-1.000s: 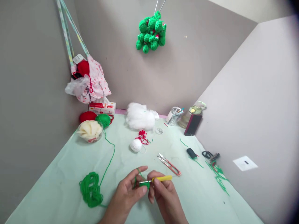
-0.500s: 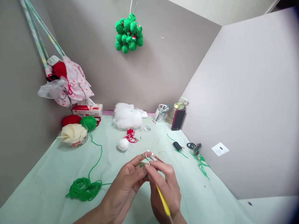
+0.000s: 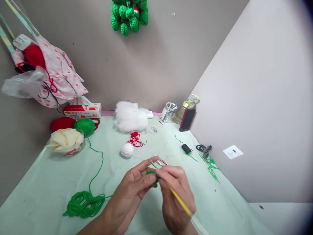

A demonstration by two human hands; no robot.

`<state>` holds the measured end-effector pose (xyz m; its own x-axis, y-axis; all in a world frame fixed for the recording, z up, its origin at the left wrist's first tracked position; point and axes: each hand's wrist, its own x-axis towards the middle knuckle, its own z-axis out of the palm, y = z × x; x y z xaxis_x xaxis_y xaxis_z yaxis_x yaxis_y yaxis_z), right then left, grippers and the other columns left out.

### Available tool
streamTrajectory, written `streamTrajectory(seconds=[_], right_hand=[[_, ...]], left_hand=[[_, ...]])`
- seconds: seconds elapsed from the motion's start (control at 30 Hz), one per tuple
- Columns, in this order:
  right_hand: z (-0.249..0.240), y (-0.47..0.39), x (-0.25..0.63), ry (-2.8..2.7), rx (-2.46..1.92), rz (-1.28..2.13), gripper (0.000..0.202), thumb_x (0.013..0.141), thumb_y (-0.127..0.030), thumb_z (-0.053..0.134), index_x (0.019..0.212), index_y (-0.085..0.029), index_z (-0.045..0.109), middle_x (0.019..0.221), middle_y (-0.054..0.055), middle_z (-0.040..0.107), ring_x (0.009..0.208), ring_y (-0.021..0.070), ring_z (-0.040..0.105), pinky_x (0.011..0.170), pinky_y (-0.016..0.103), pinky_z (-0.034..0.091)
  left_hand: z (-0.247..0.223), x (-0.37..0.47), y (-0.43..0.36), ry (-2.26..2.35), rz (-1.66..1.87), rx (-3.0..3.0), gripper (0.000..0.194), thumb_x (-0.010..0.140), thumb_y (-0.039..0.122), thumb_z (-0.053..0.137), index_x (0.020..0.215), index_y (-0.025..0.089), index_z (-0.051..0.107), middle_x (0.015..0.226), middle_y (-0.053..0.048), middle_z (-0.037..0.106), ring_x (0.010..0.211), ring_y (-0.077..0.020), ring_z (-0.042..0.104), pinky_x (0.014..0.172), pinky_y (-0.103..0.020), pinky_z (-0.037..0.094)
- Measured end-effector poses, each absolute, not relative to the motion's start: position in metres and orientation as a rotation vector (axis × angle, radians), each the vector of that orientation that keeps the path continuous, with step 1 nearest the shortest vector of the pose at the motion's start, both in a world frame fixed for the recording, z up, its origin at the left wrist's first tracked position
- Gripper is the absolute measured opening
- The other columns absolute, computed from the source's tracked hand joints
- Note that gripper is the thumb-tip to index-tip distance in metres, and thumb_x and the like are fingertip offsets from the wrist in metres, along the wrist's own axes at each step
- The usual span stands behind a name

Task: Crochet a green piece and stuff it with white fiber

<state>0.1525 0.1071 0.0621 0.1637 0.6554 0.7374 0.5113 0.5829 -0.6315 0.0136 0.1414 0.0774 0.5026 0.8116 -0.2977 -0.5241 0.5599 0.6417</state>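
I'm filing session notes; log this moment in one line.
left hand: holding green crochet piece; right hand: holding yellow-handled hook; green yarn pile: on table; snips: beyond hands

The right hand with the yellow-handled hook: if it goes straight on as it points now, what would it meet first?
Most likely the small green yarn piece held in the left hand; any gap between is unclear.

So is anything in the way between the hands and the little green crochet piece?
No, nothing visible is. The left hand already holds the green crochet piece, and the right hand, holding the yellow hook, is right beside it. The scissors lie beyond the hands, not between.
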Motion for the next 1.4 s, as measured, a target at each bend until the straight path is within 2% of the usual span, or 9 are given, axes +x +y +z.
streamTrajectory(seconds=[0.17,0.3,0.4,0.5,0.63,0.77,1.03,1.27,1.4], right_hand=[[0.072,0.111,0.164,-1.158,-0.935,0.63,0.022,0.103,-0.026,0.056,0.096,-0.026,0.077,0.075,0.001,0.062,0.068,0.0151,0.059,0.066,0.031,0.049],[0.068,0.118,0.16,-1.181,-0.927,0.852,0.017,0.1,-0.029,0.062,0.098,-0.026,0.079,0.086,0.005,0.066,0.078,0.0165,0.061,0.067,0.03,0.049],[0.063,0.12,0.157,-1.143,-0.915,0.883,0.017,0.1,-0.027,0.063,0.1,-0.027,0.08,0.092,0.005,0.067,0.081,0.0153,0.06,0.068,0.028,0.05],[0.062,0.119,0.158,-1.106,-0.865,0.917,0.018,0.1,-0.028,0.062,0.1,-0.027,0.08,0.093,0.004,0.066,0.078,0.0133,0.06,0.065,0.026,0.05],[0.062,0.119,0.161,-1.115,-0.854,0.921,0.019,0.101,-0.027,0.061,0.101,-0.027,0.08,0.094,0.004,0.067,0.074,0.0119,0.06,0.066,0.026,0.051],[0.059,0.12,0.162,-1.171,-0.897,0.871,0.018,0.1,-0.026,0.062,0.103,-0.028,0.08,0.095,0.004,0.072,0.084,0.0144,0.063,0.07,0.027,0.051],[0.065,0.122,0.162,-0.96,-0.896,0.971,0.018,0.098,-0.034,0.066,0.093,-0.024,0.08,0.088,0.004,0.072,0.067,0.0103,0.061,0.063,0.025,0.05],[0.07,0.119,0.163,-0.997,-0.885,0.954,0.026,0.104,-0.032,0.054,0.091,-0.022,0.075,0.085,0.003,0.072,0.065,0.0099,0.061,0.061,0.024,0.05],[0.068,0.113,0.166,-1.17,-0.949,0.806,0.025,0.106,-0.028,0.05,0.096,-0.024,0.072,0.09,0.001,0.072,0.071,0.0108,0.061,0.068,0.027,0.05]], left_hand=[[0.078,0.007,0.152,0.651,0.848,0.51,0.043,0.07,0.034,0.091,0.111,0.023,0.081,0.086,0.0,0.066,0.081,-0.0136,0.055,0.087,-0.03,0.046],[0.084,0.008,0.148,0.669,0.86,0.655,0.041,0.081,0.032,0.083,0.12,0.026,0.076,0.092,-0.001,0.071,0.097,-0.0188,0.06,0.099,-0.034,0.042],[0.087,0.01,0.143,0.65,0.833,0.684,0.051,0.084,0.031,0.081,0.133,0.027,0.069,0.101,-0.003,0.073,0.106,-0.0216,0.062,0.104,-0.038,0.042],[0.088,0.011,0.143,0.641,0.859,0.685,0.057,0.085,0.028,0.079,0.139,0.026,0.063,0.098,-0.002,0.073,0.102,-0.0214,0.064,0.103,-0.038,0.044],[0.087,0.011,0.144,0.662,0.894,0.698,0.057,0.083,0.028,0.082,0.137,0.026,0.064,0.098,-0.001,0.071,0.098,-0.0203,0.066,0.1,-0.037,0.047],[0.085,0.011,0.146,0.671,0.848,0.723,0.056,0.081,0.028,0.084,0.134,0.027,0.066,0.1,-0.002,0.072,0.1,-0.0201,0.066,0.1,-0.036,0.047],[0.078,0.009,0.15,0.726,0.85,0.805,0.046,0.087,0.039,0.077,0.132,0.033,0.068,0.097,0.0,0.064,0.102,-0.0193,0.057,0.099,-0.034,0.042],[0.074,0.008,0.149,0.769,0.861,0.861,0.046,0.085,0.039,0.078,0.13,0.033,0.07,0.095,0.0,0.058,0.094,-0.0185,0.052,0.09,-0.032,0.043],[0.075,0.008,0.148,0.793,0.89,0.919,0.044,0.086,0.036,0.077,0.129,0.033,0.07,0.092,0.001,0.057,0.093,-0.0177,0.054,0.09,-0.031,0.044]])
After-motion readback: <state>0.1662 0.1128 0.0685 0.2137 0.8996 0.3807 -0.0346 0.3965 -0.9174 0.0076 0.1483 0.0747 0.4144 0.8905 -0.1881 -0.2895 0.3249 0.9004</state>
